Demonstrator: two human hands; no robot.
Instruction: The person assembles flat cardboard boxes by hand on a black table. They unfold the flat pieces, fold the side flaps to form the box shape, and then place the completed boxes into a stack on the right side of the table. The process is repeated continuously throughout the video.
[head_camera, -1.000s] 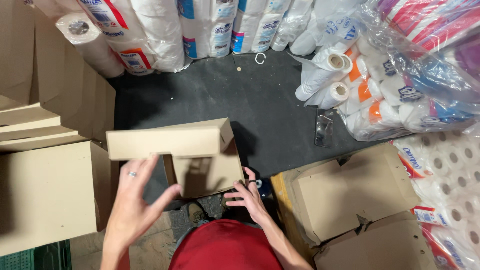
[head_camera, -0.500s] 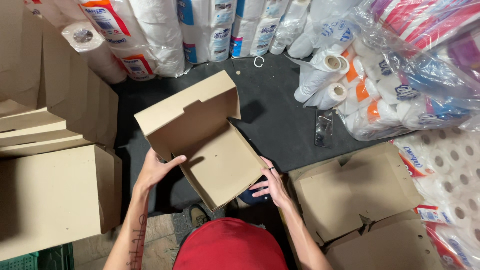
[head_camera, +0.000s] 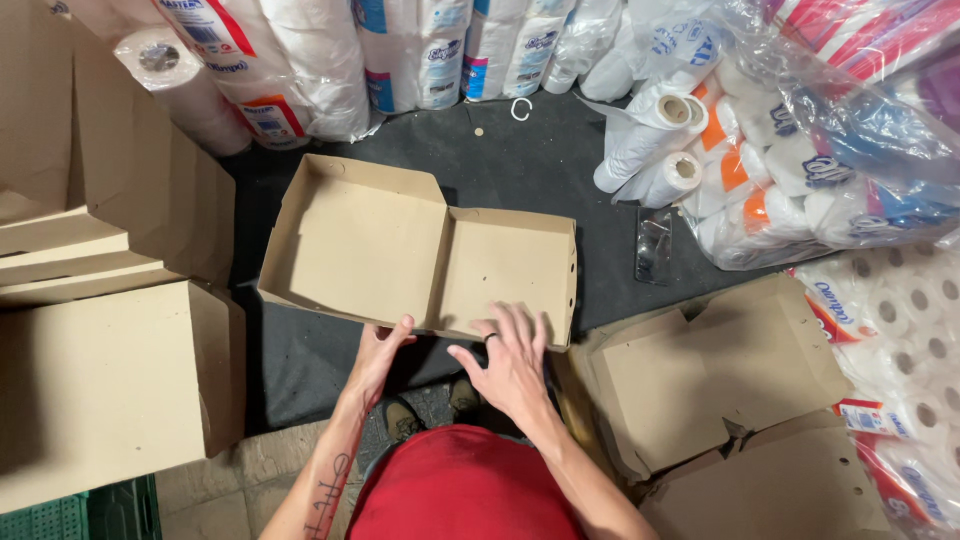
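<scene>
Hands at the near edge of an open cardboard box (head_camera: 420, 255) lying flat on dark floor (head_camera: 560, 160). Left hand (head_camera: 383, 350) curled loosely, fingertips touching the box's near rim; whether it grips is unclear. Right hand (head_camera: 512, 360) spread wide, fingers resting on the box's right half, holding nothing. Red cap (head_camera: 465, 490) hides the body below. Flat cardboard pieces (head_camera: 720, 370) lie right, stacked boxes (head_camera: 100, 380) left. Paper rolls (head_camera: 660, 150) farther off, partly cut off by the frame.
</scene>
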